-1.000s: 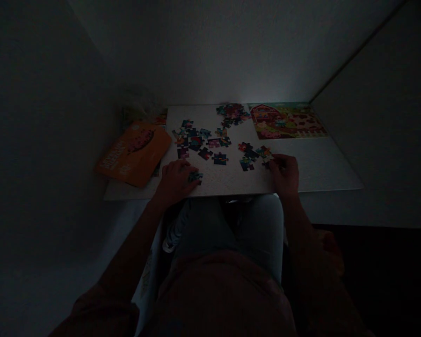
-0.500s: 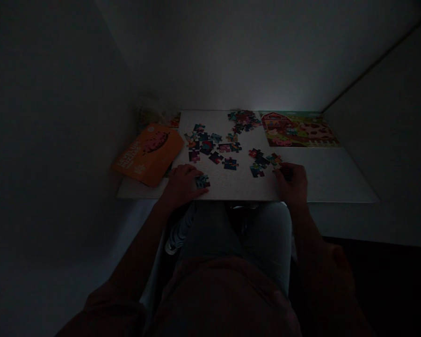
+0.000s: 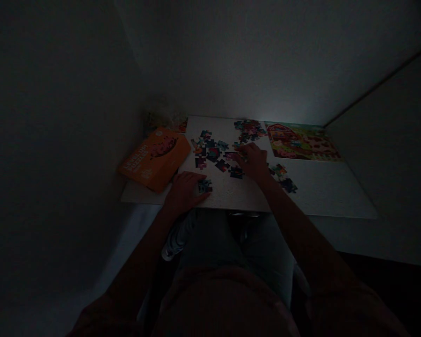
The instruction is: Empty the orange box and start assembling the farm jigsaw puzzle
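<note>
My left hand (image 3: 185, 191) rests near the table's front edge with thumb and fingers apart, around a teal puzzle piece (image 3: 205, 186) lying flat. My right hand (image 3: 253, 161) reaches over the middle of the table. Its thumb and index fingertips are apart, at the edge of a pink puzzle piece (image 3: 229, 155) in a loose spread of several dark pieces. Under the right forearm, partly hidden, lies a small group of pieces, with an orange-green piece (image 3: 279, 170) and a dark piece (image 3: 289, 186) at its right end.
An orange puzzle packet (image 3: 154, 159) lies at the left of the white table (image 3: 330, 187). A heap of pieces (image 3: 250, 130) sits at the back. Beside it lies a farm picture sheet (image 3: 303, 142). Walls stand close behind and on both sides. The light is dim.
My right hand has moved left from the right-hand group to the middle pieces. A dark piece now lies at that group's right end. My left hand stays by the teal piece.
</note>
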A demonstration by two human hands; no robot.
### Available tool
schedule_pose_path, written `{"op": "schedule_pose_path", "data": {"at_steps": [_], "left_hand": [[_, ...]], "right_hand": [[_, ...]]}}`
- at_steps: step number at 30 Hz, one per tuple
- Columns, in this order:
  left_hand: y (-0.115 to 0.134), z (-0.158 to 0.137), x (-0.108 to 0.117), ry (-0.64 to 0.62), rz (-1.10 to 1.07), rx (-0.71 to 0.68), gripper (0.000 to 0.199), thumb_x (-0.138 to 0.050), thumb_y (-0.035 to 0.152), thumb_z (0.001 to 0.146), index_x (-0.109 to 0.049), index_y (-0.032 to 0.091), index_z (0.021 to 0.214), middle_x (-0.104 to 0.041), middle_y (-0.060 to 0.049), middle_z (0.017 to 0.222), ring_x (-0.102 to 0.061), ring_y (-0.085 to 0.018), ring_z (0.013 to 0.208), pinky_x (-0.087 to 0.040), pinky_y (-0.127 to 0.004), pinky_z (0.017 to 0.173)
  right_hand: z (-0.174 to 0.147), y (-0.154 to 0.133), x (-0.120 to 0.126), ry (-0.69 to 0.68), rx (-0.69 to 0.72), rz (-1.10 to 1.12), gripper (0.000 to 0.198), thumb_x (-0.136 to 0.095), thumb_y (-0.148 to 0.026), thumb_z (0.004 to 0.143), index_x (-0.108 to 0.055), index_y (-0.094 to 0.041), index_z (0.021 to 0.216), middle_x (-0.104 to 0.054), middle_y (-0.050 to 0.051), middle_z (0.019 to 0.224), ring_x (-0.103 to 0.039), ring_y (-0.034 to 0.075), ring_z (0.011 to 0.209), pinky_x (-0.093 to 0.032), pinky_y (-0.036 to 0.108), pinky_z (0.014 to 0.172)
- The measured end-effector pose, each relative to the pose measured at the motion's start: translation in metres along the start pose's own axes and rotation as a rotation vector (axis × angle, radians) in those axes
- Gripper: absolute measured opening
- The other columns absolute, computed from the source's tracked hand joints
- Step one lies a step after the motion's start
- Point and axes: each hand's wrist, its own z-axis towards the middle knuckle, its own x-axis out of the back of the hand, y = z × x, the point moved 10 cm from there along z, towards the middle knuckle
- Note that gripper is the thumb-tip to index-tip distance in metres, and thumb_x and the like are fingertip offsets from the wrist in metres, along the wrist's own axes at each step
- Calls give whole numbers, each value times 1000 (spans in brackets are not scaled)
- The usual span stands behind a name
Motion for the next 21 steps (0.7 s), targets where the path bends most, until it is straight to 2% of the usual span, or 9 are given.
{"op": "schedule_pose_path", "data": {"at_steps": [3, 6, 9, 11, 13, 15, 17, 19, 21], "left_hand": [[0, 0, 2, 22, 13, 17, 53, -94, 50, 111, -80, 27, 156, -85, -15, 156, -76, -43, 150, -59, -69, 135], [0, 0, 4, 44, 34, 27, 60, -98, 52, 106, -80, 28, 158, -84, -16, 156, -76, -45, 151, -60, -70, 135], [0, 0, 3, 36, 46, 35, 58, -98, 52, 106, -80, 31, 157, -85, -14, 153, -77, -44, 148, -61, -70, 135], [-1, 0, 2, 36, 27, 36, 57, -100, 52, 106, -81, 30, 156, -86, -13, 151, -77, -45, 147, -60, -71, 134], [-1, 0, 1, 43, -9, 27, 58, -102, 53, 105, -82, 28, 153, -87, -14, 149, -78, -46, 145, -60, -73, 132], [-1, 1, 1, 49, -36, 17, 57, -104, 53, 105, -84, 26, 151, -88, -15, 147, -78, -47, 143, -59, -73, 131], [-1, 1, 0, 45, -59, 5, 57, -106, 53, 104, -86, 25, 150, -89, -14, 146, -79, -45, 142, -57, -72, 133], [-1, 1, -1, 28, -87, -12, 53, -105, 52, 106, -87, 27, 149, -90, -12, 146, -79, -44, 143, -56, -69, 135], [0, 2, -2, 2, -112, -27, 47, -102, 52, 109, -89, 30, 148, -91, -9, 146, -80, -42, 142, -56, -68, 135]], "right_hand": [[45, -12, -24, -55, -46, -48, 44, -69, -36, 116, -83, -23, 155, -78, 27, 166, -70, 50, 161, -53, 72, 131], [68, -13, -40, -93, -68, -84, 46, -74, -40, 115, -86, -20, 155, -75, 29, 169, -68, 49, 162, -51, 72, 136], [79, -4, -49, -99, -114, -66, 33, -84, -41, 109, -92, -24, 136, -78, 26, 164, -68, 50, 160, -51, 74, 136], [84, 5, -53, -108, -160, 3, 25, -92, -42, 102, -91, -25, 120, -83, 24, 151, -73, 51, 151, -53, 78, 132], [87, 14, -56, -116, -203, 101, 26, -98, -43, 95, -84, -27, 111, -88, 19, 133, -79, 48, 137, -55, 80, 130], [89, 21, -54, -95, -223, 185, 29, -98, -41, 94, -77, -29, 108, -88, 12, 118, -82, 44, 125, -54, 81, 131], [89, 24, -44, -27, -197, 266, 28, -95, -44, 98, -72, -31, 108, -87, 8, 112, -82, 40, 120, -55, 78, 133], [81, 24, -30, 43, -126, 377, 31, -90, -56, 105, -70, -33, 110, -86, 8, 112, -81, 37, 115, -61, 71, 128], [62, 22, -18, 71, -41, 506, 43, -85, -72, 108, -71, -33, 116, -84, 8, 111, -78, 33, 108, -68, 62, 117]]}}
